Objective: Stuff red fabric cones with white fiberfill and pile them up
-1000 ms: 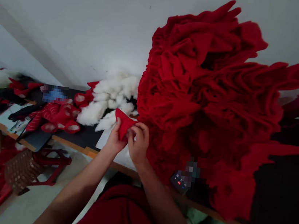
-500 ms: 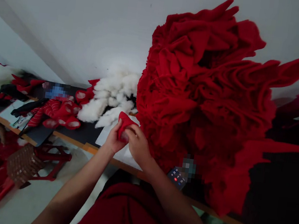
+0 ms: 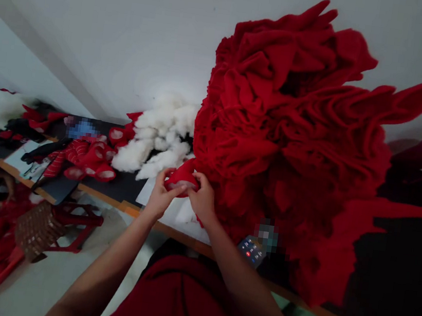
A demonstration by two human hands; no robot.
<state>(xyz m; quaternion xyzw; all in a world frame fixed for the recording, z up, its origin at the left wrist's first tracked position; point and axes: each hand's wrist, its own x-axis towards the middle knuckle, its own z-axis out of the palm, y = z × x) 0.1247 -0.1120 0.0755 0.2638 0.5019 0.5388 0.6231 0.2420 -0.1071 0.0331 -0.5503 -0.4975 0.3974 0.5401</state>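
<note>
A small pointed red fabric piece, rounded out as if stuffed, is held up over the table. White filling shows at its opening, which faces me. My left hand is closed on its left side, thumb at the opening's edge. Gripping the right side, my right hand has its fingers on the top and its thumb near the other thumb. Beneath the hands lies a white sheet with a bit of white fluff on it. Fluffy white stuffing is heaped just beyond, to the left.
A tall heap of red fabric pieces rises on the right. A phone lies by the table's wooden edge. Leftward are red stuffed toys, a brown-red stool, and another person's arm.
The red piece has turned so its opening faces me, point upward. My right hand has shifted from the opening to the right side; my left hand has moved slightly lower.
</note>
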